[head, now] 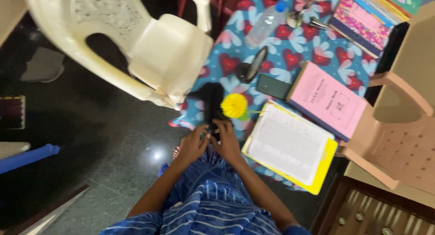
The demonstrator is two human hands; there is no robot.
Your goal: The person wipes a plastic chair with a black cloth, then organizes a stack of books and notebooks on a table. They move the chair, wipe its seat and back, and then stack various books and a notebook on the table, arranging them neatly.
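Our hands meet on a black object (212, 109) at the desk's (290, 44) near edge.
A yellow flower (234, 105) touches it; left hand (192, 145) and right hand (226, 142) curl around its near end — a yellow clipboard (290, 146) just right, white chair (149, 44) left.

The person wears a blue garment with thin white stripes (short blue sleeves, forearms bare).
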